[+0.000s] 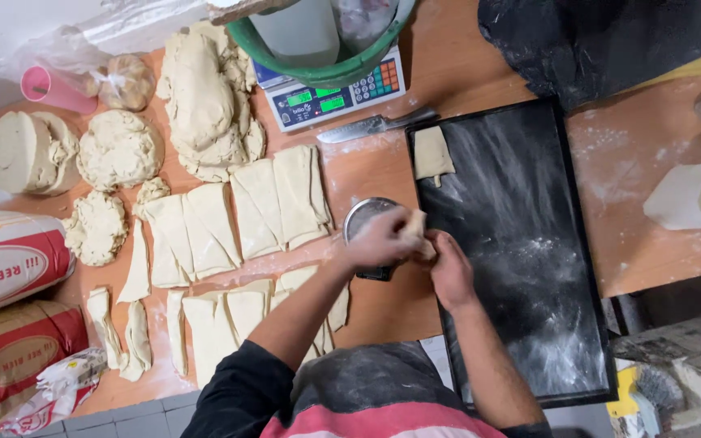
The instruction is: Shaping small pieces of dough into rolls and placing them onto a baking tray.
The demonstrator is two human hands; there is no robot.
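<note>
Dough (415, 227) sits pinched between both hands right at the left edge of the black floured tray (529, 243), just above a small round metal tin (364, 217) on the wooden table (383, 308). The left hand (379, 241) is curled over the piece from the tin side, fingers closed round it; the right hand (450, 268) meets it from the tray side, fingertips gripping the lower end. Both are grasping the same small pale piece, so neither hand is free.

To shape it well, the judgement is that the pressure should stay light and even, the two hands working against each other so the roll tightens without tearing, and the seam should end tucked underneath. Keeping the work over the tray edge makes sense, since one shaped piece (432, 154) already lies at the tray's top left corner with plenty of dusted surface beside it.

Pose now: both forearms come up from the bottom of the view and converge, the left arm angled in from a dark sleeve, the right arm bare and running along the tray's left rim. Wrists are bent inward, knuckles up.

Cut triangles of dough (237, 219) lie in rows to the left, well within reach, with a knife (371, 126) and a scale (330, 93) beyond
</note>
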